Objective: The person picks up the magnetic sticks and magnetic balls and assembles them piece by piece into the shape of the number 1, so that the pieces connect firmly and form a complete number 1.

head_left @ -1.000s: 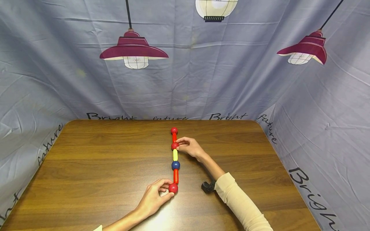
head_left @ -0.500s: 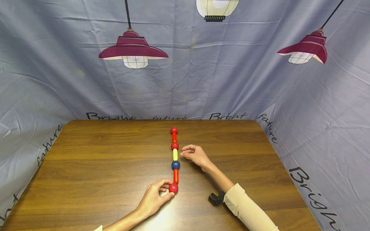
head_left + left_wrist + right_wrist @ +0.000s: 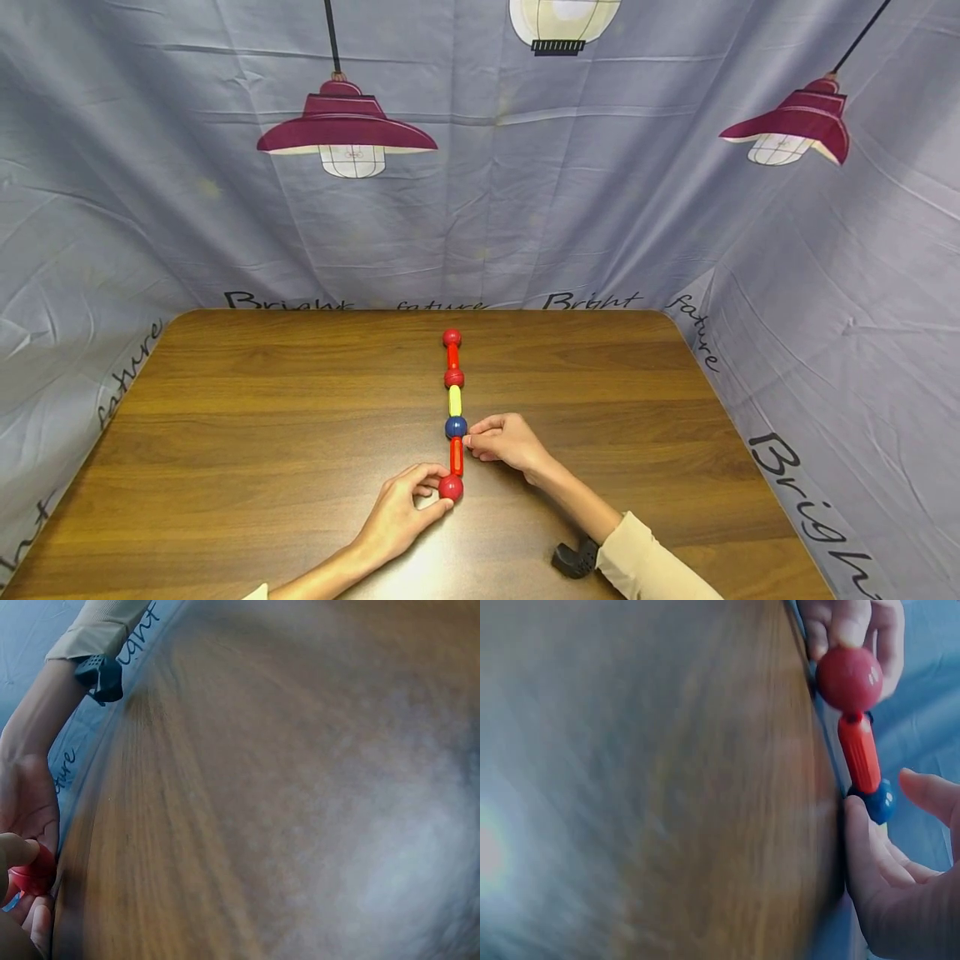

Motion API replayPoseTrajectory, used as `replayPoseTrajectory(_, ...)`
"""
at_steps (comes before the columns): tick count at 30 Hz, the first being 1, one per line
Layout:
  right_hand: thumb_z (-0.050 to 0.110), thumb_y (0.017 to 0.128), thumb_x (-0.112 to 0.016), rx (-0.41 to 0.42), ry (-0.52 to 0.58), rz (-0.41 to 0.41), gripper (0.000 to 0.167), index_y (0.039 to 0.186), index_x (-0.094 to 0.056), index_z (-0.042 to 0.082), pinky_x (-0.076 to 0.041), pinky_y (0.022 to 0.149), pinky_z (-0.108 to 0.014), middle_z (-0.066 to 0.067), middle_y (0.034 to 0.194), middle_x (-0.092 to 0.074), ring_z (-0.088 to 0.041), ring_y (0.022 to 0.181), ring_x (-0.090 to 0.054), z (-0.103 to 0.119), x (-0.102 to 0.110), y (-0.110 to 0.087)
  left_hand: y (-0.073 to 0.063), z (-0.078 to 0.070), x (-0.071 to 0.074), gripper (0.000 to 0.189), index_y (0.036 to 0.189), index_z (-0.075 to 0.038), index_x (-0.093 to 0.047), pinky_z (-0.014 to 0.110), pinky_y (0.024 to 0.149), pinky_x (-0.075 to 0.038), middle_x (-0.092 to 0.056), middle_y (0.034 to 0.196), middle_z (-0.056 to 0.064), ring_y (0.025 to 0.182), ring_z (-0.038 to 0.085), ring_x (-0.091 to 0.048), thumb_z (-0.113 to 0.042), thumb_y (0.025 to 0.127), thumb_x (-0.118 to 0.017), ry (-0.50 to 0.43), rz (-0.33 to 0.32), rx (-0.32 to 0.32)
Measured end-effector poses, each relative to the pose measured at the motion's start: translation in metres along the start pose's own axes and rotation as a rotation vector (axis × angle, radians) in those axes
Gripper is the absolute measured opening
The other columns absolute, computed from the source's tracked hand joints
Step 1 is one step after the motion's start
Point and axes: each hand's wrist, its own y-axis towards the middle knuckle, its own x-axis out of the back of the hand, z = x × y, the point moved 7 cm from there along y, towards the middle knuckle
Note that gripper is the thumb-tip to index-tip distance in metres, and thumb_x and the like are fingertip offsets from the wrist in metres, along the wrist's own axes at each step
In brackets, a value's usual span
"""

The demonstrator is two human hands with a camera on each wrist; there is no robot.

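A straight chain of balls and short rods lies on the wooden table point(image 3: 285, 417). From its far end come a red ball point(image 3: 452, 337), a red rod point(image 3: 452, 357), a second red ball point(image 3: 453, 378), a yellow rod point(image 3: 455, 401), a blue ball point(image 3: 456, 427), another red rod point(image 3: 457, 457) and a larger red ball point(image 3: 451, 488). My left hand point(image 3: 397, 512) pinches that nearest red ball between thumb and fingers. Beside the blue ball is my right hand point(image 3: 513, 443), fingertips right at its side. In the right wrist view, its thumb point(image 3: 926, 791) stands apart from the blue ball.
A black wrist camera point(image 3: 575, 558) sits by the right sleeve point(image 3: 652, 562). Grey-blue curtains point(image 3: 480, 208) printed with lamps and lettering hang around the back and sides of the table.
My right hand has let go of the second red ball and come back along the chain toward me, to the blue ball. The left hand and the chain have stayed in place.
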Motion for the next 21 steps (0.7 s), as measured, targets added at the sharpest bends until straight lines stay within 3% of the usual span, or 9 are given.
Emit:
replayPoseTrajectory(7,0.008,0.086,-0.077,-0.031,-0.013,0.036,0.022,0.096,-0.068,-0.009,-0.06,0.066,-0.031,-0.014,0.082,-0.073,-0.014,0.069,-0.067,-0.001,-0.011,-0.012,0.001,0.0,0.0,0.031,0.109,-0.011,-0.069,0.03,0.081,-0.057,-0.068,0.101,-0.007,0.09,0.012,-0.066,-0.006,0.081,-0.082,0.011,-0.012,0.001)
replayPoseTrajectory(21,0.005,0.083,-0.078,-0.036,-0.045,0.038,0.015,0.087,-0.068,-0.006,-0.058,0.058,-0.025,-0.01,0.073,-0.071,-0.011,0.061,-0.064,-0.003,-0.022,-0.011,0.001,-0.001,-0.001,0.032,0.11,-0.011,-0.069,0.029,0.081,-0.057,-0.068,0.103,-0.007,0.092,0.012,-0.066,-0.006,0.081,-0.082,0.034,-0.019,-0.01)
